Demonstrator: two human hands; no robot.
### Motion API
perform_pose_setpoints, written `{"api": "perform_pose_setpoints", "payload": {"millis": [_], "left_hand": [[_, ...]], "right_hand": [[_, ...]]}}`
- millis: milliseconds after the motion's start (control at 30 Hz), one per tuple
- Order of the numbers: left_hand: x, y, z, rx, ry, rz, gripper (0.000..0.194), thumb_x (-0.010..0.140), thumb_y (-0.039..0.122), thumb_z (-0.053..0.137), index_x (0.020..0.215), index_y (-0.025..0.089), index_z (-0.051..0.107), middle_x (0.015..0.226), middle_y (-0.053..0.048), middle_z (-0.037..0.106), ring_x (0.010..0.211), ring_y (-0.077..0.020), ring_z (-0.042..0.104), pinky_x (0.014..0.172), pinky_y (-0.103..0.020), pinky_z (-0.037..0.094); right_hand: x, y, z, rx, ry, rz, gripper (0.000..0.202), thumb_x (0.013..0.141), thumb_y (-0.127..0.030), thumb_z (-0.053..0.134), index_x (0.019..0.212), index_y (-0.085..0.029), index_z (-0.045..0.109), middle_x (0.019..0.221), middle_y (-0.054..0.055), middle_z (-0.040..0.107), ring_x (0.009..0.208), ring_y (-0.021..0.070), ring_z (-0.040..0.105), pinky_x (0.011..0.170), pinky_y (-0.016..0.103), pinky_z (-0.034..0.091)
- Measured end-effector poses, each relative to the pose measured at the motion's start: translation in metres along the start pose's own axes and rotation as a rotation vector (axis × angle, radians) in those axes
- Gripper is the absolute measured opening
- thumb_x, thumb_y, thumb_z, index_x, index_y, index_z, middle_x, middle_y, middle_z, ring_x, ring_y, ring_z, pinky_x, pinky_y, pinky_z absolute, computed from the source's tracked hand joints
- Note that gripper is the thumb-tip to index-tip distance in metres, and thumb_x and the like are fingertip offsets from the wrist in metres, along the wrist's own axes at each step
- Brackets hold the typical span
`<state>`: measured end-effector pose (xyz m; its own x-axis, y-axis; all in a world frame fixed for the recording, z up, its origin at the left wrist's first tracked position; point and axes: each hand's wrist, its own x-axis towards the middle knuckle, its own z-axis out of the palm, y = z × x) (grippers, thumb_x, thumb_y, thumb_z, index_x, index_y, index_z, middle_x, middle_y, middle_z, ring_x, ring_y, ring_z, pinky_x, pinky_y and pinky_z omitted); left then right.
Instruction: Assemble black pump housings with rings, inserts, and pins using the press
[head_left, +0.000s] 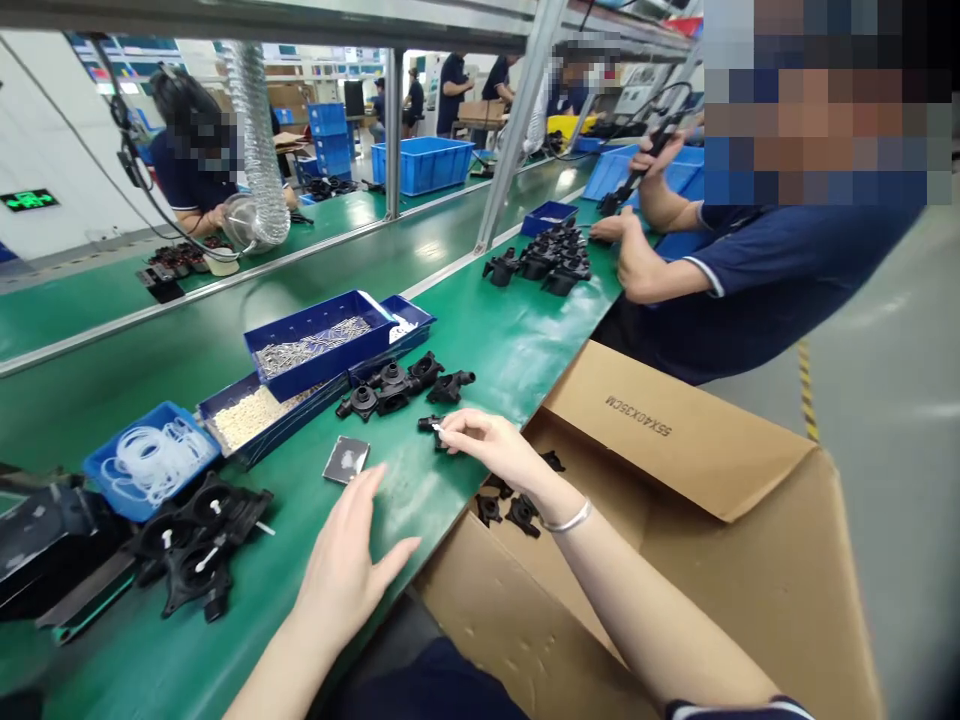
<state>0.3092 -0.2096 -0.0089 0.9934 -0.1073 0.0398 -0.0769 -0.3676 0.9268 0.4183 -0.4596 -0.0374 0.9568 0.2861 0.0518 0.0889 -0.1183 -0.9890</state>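
My right hand (484,440) is closed, thumb and fingers pinched at a small black plastic housing (429,424) on the green bench. A small white spot shows at the fingertips; the fingers hide much of the housing. My left hand (345,560) is open above the bench edge, thumb apart from the fingers, holding nothing. Just beyond it lies a small dark square block (346,460) with a whitish smear. Several similar black housings (392,388) stand behind my right hand. At the left, larger black housings (196,545) have white pegs in them.
Blue bins hold metal pins (315,345), cream-coloured small parts (247,418) and white rings (154,460). Below the bench's right edge, an open cardboard box (675,430) contains black parts (523,513). A co-worker (765,260) handles a tool beside more black housings (551,255).
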Motion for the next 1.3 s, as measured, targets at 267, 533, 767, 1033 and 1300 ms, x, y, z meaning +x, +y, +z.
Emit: {"api": "perform_pose_setpoints", "payload": {"millis": [267, 533, 767, 1033, 1300], "left_hand": [[0.012, -0.010, 0.011, 0.208, -0.114, 0.182, 0.082, 0.080, 0.028, 0.076, 0.152, 0.024, 0.037, 0.159, -0.015, 0.040, 0.147, -0.0350, 0.036, 0.121, -0.052, 0.029], [0.032, -0.024, 0.032, 0.603, -0.255, 0.318, 0.060, 0.082, 0.027, 0.074, 0.135, 0.009, 0.050, 0.121, -0.023, 0.066, 0.115, -0.0363, 0.064, 0.098, -0.050, 0.051], [-0.006, -0.021, 0.050, 0.941, -0.053, 0.243, 0.058, 0.090, 0.061, 0.055, 0.123, 0.014, 0.060, 0.105, -0.016, 0.060, 0.106, -0.0345, 0.056, 0.082, -0.045, 0.054], [-0.025, -0.019, 0.020, 0.638, -0.233, 0.322, 0.051, 0.084, 0.019, 0.064, 0.134, 0.017, 0.053, 0.145, -0.018, 0.047, 0.140, -0.0350, 0.039, 0.112, -0.050, 0.041], [-0.033, -0.013, -0.001, -0.373, 0.096, -0.213, 0.039, 0.096, 0.047, 0.054, 0.128, 0.026, 0.060, 0.120, -0.010, 0.065, 0.109, -0.0271, 0.061, 0.098, -0.046, 0.050]], "right_hand": [[-0.007, -0.003, 0.014, 0.110, -0.139, 0.164, 0.038, 0.080, -0.052, 0.076, 0.077, -0.015, 0.071, 0.119, 0.011, 0.067, 0.075, 0.0139, 0.064, 0.075, 0.031, 0.056], [-0.032, 0.011, 0.034, 0.144, -0.218, 0.245, 0.034, 0.075, -0.055, 0.078, 0.076, -0.021, 0.075, 0.087, 0.010, 0.072, 0.072, 0.0216, 0.067, 0.069, 0.035, 0.058], [-0.033, 0.011, 0.030, 0.285, 0.045, 0.308, 0.037, 0.058, -0.052, 0.090, 0.068, -0.021, 0.072, 0.061, 0.005, 0.065, 0.044, 0.0153, 0.057, 0.040, 0.026, 0.052], [-0.039, -0.004, 0.055, 0.427, -0.013, 0.269, 0.033, 0.072, -0.041, 0.086, 0.088, -0.017, 0.069, 0.064, 0.003, 0.070, 0.049, 0.0137, 0.062, 0.045, 0.023, 0.053], [-0.044, -0.026, 0.083, 0.400, -0.132, 0.131, 0.027, 0.089, -0.042, 0.072, 0.089, -0.016, 0.067, 0.070, 0.002, 0.070, 0.053, 0.0117, 0.063, 0.053, 0.024, 0.054]]}}
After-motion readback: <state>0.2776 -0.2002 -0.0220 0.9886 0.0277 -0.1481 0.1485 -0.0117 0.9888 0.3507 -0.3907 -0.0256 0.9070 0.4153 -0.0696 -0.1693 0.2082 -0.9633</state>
